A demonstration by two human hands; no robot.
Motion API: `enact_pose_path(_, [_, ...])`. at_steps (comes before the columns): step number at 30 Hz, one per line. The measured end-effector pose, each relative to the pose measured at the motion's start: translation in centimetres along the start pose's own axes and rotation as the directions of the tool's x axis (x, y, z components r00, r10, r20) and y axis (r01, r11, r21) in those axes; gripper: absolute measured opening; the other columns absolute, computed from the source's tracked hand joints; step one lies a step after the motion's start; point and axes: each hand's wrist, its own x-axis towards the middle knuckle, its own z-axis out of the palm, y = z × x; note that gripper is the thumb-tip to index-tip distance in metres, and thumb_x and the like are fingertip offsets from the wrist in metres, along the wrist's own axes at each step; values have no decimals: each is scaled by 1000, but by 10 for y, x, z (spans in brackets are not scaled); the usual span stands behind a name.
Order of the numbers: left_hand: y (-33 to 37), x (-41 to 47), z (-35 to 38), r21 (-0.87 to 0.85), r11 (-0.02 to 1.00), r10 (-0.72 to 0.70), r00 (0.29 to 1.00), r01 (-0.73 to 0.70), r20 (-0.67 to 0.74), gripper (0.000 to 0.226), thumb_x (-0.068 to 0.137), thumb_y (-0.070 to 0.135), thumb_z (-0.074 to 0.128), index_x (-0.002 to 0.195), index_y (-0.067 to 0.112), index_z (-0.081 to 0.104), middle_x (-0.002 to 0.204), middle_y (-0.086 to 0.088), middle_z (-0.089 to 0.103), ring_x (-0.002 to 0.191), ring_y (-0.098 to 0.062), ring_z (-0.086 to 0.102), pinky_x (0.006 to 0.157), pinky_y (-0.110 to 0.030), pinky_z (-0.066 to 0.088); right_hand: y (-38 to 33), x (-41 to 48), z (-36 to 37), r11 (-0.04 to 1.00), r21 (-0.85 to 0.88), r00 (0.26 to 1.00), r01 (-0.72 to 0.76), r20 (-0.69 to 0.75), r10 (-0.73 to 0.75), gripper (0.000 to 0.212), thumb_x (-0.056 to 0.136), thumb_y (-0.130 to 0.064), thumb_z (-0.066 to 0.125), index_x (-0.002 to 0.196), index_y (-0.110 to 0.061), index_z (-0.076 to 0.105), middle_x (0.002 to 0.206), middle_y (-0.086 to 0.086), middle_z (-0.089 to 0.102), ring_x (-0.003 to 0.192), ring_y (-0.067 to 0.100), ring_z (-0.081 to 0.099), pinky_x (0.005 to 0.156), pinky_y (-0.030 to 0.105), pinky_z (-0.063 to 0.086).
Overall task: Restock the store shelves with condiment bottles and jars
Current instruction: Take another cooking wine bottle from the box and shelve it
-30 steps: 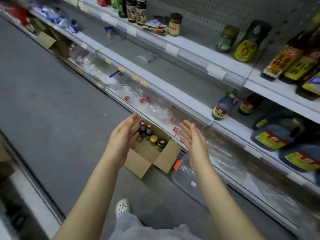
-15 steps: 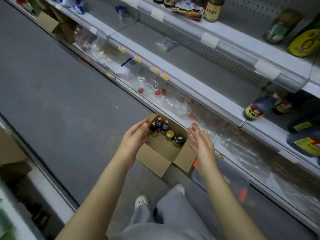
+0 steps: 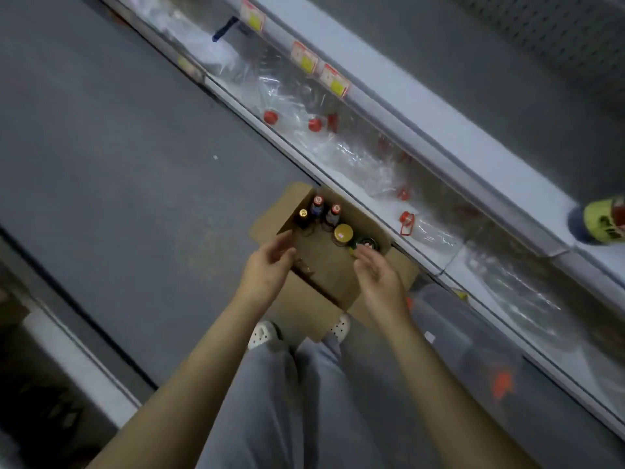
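**Both hands hang released over the open cardboard box**

The cardboard box [image 3: 324, 269] sits on the grey floor [image 3: 135, 164] with its flaps spread. Its far side is just beside the foot of the shelf unit [image 3: 422, 106].

Five containers stand upright along the box's far wall. In the far left corner are the gold-capped bottle [image 3: 303, 214], the far red-capped bottle [image 3: 317, 202] and the second red-capped bottle [image 3: 335, 211], all close together. Next along that wall stands the yellow-lidded jar [image 3: 343, 233], and the green-lidded jar [image 3: 366, 243] is nearest the box's right wall. The near half of the box shows bare cardboard.

The left hand [image 3: 267, 265] hovers over the box's left wall. Its fingers are loosely extended, its thumb is apart, and it grasps nothing. The gold-capped bottle lies just beyond its fingertips [image 3: 287, 236], apart from them.

The right hand [image 3: 378, 275] hovers over the box's right side, palm turned inward and fingers relaxed, also grasping nothing. Its fingertips overlap the near edge of the green-lidded jar. The blur hides whether they touch it. The yellow-lidded jar stands just past them, toward the box's middle.

Beyond the box, the lowest shelf holds clear plastic bottles [image 3: 355, 154] with red caps, and price tags [image 3: 334, 79] hang from the shelf edge above. On the near side of the box are two white shoes [image 3: 262, 333] and grey trousers [image 3: 304, 401]. To the box's right, a blurred clear container [image 3: 473, 346] lies on the floor.
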Motion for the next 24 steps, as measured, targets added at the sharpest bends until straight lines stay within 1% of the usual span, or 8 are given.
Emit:
enact_pose_path(2, [-28,40,9,167,986,-21,999,15,33,42,98,16,49,140,15,46,134,-2,56,123,-17,52,93,-23,41,22,35,13,997,-56,999,-48,11,48,39,99,-20,51,137,-22,49,133,-9,55,118,2,51,81,5,37])
enact_pose_path(5, [-85,117,24,413,911,-30,993,-20,114,49,98,18,50,146,17,38,142,-6,49,128,-21,49,100,-30,41,68,104,44,987,-122,993,-102,51,109,41,98,-19,52,139,-23,46,130,-9,53,122,7,49,88,17,38])
enact_pose_path(9, [-145,214,49,561,823,10,991,-85,135,58,93,8,54,147,17,34,150,-6,37,134,-23,41,107,-31,36,139,194,80,968,-165,980,-186,46,196,45,97,-19,54,140,-26,44,125,-12,53,116,5,50,91,23,40])
enact_pose_path(13, [-182,297,75,707,683,113,983,-184,147,62,93,12,55,149,20,29,157,-5,24,137,-28,34,111,-35,33,205,264,106,923,-314,974,-221,-22,225,47,88,-36,56,132,-46,42,133,-14,54,121,13,53,99,46,46])
enact_pose_path(17, [-195,354,98,775,573,148,963,-268,223,67,93,20,56,151,21,24,158,-4,19,135,-30,33,111,-38,30,246,301,120,906,-259,940,-334,-16,342,52,94,-23,55,141,-39,39,141,-9,49,126,17,50,95,35,44])
enact_pose_path(19, [-206,366,109,775,570,184,961,-274,205,62,92,17,57,148,19,31,154,-5,24,130,-30,37,108,-38,35,263,308,122,903,-255,933,-345,9,359,53,96,-19,54,144,-35,37,144,-8,47,127,16,49,95,34,44])
enact_pose_path(22, [-220,371,117,761,585,281,951,-279,133,49,91,8,56,137,17,43,144,-8,34,119,-29,42,101,-37,42,281,307,125,894,-305,934,-329,36,355,54,95,-22,53,143,-39,35,145,-10,46,126,18,50,97,40,47])
enact_pose_path(24, [-224,373,118,755,574,307,938,-315,158,44,91,7,55,132,17,46,136,-8,42,115,-28,43,94,-34,42,287,305,126,894,-310,935,-323,42,352,54,95,-22,53,143,-38,35,145,-8,47,124,19,51,95,39,49])
